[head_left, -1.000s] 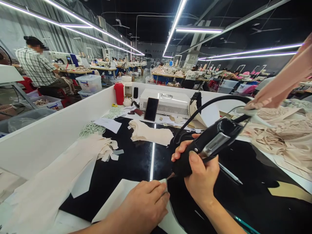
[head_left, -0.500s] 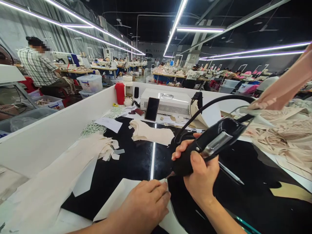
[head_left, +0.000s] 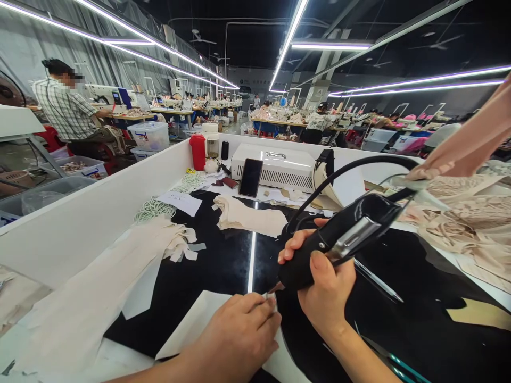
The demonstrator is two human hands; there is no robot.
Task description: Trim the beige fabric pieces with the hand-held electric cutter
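My left hand [head_left: 239, 338] lies palm down on a white sheet [head_left: 197, 319] right in front of me, its fingers drawn together and bent at the sheet's upper corner; I cannot tell whether they pinch it or only press. My right hand [head_left: 327, 282] is wrapped round a black tool [head_left: 343, 226], thumb beside its metal lever [head_left: 351, 239]. The tool tilts, its tip just beside my left fingertips; whether it touches the sheet is too small to tell.

The sheet rests on a black tabletop [head_left: 223, 260]. Near my right wrist lies a pen [head_left: 379, 282], and farther right a tan scrap [head_left: 479, 314]. On my left, pale strips of cloth [head_left: 91, 287] run along a low white wall [head_left: 91, 213]. Past my hands sits a cream cloth [head_left: 253, 215], with green cord [head_left: 155, 210] and a paper [head_left: 181, 202] to its left. A heap of cloth [head_left: 459, 213] spreads at the right, under a hanging pink cloth [head_left: 471, 138].

Farther back, a phone [head_left: 250, 177] leans against a vented white box [head_left: 275, 167], a red bottle [head_left: 197, 151] to its left. Beyond the wall, a person in a checked shirt [head_left: 66, 109] sits at a sewing machine [head_left: 99, 94].
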